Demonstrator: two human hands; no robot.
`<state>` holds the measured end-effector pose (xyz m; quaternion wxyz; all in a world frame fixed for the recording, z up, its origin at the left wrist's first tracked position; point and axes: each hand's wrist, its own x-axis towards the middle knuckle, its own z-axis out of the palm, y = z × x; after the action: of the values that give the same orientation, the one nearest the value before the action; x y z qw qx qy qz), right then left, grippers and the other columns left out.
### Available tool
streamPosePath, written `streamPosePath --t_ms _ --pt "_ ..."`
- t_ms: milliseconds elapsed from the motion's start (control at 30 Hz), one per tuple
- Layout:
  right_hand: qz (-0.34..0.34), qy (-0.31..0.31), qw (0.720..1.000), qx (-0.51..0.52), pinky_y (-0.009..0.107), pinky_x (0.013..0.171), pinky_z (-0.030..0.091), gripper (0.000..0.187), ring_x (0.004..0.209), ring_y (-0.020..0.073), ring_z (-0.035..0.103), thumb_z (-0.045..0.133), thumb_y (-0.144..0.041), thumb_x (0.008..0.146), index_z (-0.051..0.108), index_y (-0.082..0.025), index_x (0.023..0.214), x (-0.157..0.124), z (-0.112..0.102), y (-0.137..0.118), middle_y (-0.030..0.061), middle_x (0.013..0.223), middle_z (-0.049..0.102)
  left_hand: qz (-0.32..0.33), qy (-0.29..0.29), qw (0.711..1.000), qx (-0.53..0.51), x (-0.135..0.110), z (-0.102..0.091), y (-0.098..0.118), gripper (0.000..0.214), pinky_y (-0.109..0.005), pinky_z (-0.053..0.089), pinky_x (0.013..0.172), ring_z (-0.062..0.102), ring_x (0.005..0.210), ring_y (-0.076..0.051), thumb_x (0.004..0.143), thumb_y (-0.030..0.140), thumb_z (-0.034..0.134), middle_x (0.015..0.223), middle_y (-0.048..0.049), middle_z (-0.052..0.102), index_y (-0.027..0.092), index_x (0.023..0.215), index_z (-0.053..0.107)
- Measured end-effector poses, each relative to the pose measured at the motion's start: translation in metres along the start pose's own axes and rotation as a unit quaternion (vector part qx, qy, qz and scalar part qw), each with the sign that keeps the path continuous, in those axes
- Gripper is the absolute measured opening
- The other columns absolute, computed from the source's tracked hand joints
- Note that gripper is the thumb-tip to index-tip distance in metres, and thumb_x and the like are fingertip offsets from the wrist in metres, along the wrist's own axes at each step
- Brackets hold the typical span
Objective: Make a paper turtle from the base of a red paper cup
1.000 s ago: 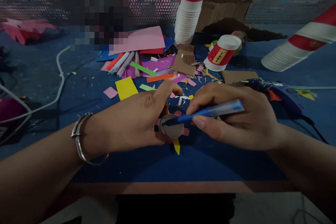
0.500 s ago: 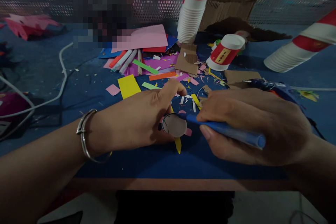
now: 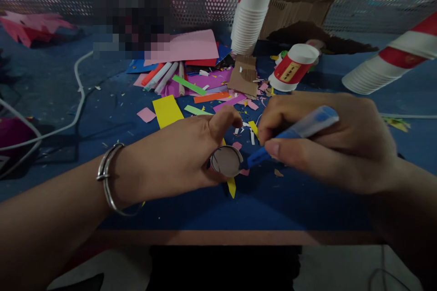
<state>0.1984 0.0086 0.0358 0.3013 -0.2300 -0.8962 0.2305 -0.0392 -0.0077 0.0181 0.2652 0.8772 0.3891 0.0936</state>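
My left hand [image 3: 184, 154], a metal bangle on its wrist, pinches a small round brown cardboard disc [image 3: 226, 161] with a dark outline just above the blue table [image 3: 259, 204]. My right hand [image 3: 327, 141] grips a blue marker pen [image 3: 293, 134], its tip at the disc's right edge. Yellow and pink paper scraps [image 3: 231, 186] lie under and beside the disc.
Coloured paper sheets and strips [image 3: 191, 68] and marker pens [image 3: 160, 76] lie behind my hands. A tipped red-and-white paper cup [image 3: 292, 68], cup stacks [image 3: 251, 13] [image 3: 385, 66] and cardboard [image 3: 293, 9] stand farther back. White cables [image 3: 77, 104] run at left. A mesh wall closes the rear.
My right hand has swung the pen round the disc: tip across its left part, then along its top, now at its right edge with the barrel raised. The left hand has kept hold of the disc.
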Motion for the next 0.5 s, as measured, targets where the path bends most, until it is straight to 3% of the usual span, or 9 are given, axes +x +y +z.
streamPosePath --t_ms 200,500 --pt "0.091 0.030 0.987 0.131 0.024 0.039 0.036 0.022 0.042 0.0088 0.050 0.061 -0.001 0.082 0.061 -0.022 0.073 0.003 0.012 0.011 -0.0056 0.059 0.058 -0.001 -0.012 1.000 -0.011 0.001 -0.001 -0.004 0.052 -0.036 0.048 0.071 0.072 0.091 -0.028 0.093 0.043 0.074 0.102 -0.0063 0.073 0.020 0.131 0.047" --pt "0.115 0.062 0.963 0.235 0.023 0.057 0.050 0.015 0.058 0.0095 0.059 0.064 -0.008 0.085 0.063 -0.021 0.079 0.003 0.033 0.020 -0.0053 0.069 0.062 -0.015 -0.017 1.000 0.012 0.001 -0.001 -0.003 0.063 -0.036 0.054 0.078 0.075 0.107 -0.031 0.090 0.035 0.079 0.117 -0.0115 0.075 0.019 0.140 0.045"
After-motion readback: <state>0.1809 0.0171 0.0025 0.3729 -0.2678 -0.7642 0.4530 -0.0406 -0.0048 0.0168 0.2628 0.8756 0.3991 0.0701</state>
